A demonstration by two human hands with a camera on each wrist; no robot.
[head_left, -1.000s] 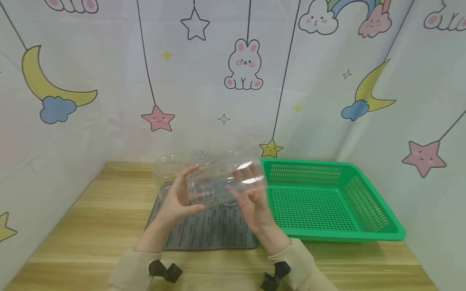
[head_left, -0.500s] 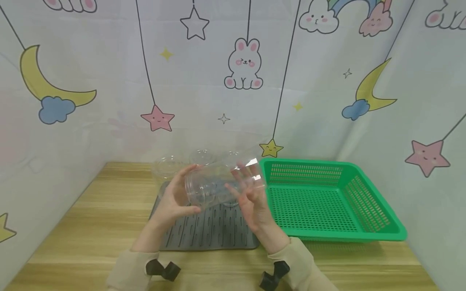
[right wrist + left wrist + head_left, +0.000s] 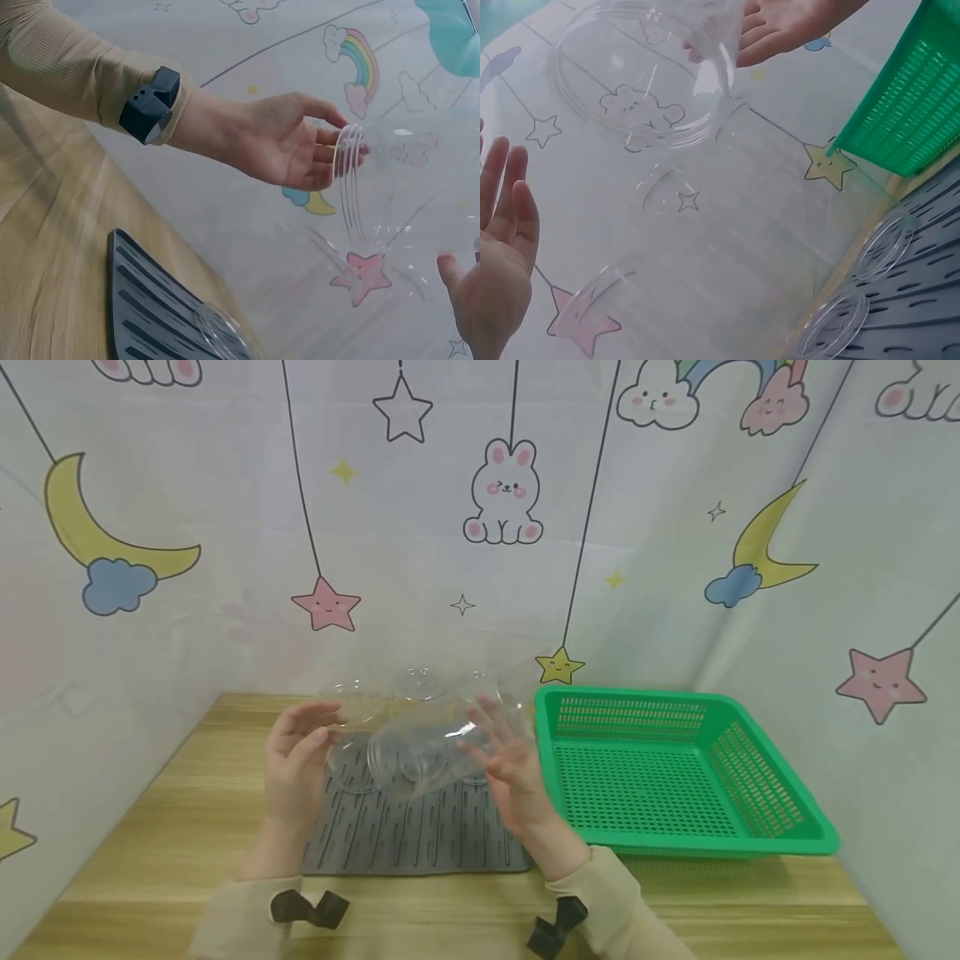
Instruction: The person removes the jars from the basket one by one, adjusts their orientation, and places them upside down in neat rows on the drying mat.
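A clear plastic jar is tilted in the air above the grey drying mat, its ridged mouth facing left. My right hand holds it near the base, fingers spread behind the clear wall. Beside the mouth, my left hand is apart from the jar, its fingers loosely bent and holding nothing. In the left wrist view the round mouth of the jar shows between the left hand and the right hand. Right wrist view: the left hand is near the ridged neck.
Several clear jars stand at the back of the mat, their outlines hard to separate. A green plastic basket sits on the right of the wooden table. Behind the table hangs a printed white curtain.
My left hand has let go of the jar's mouth end and moved left. The right hand still holds the jar, which has shifted slightly left and down.
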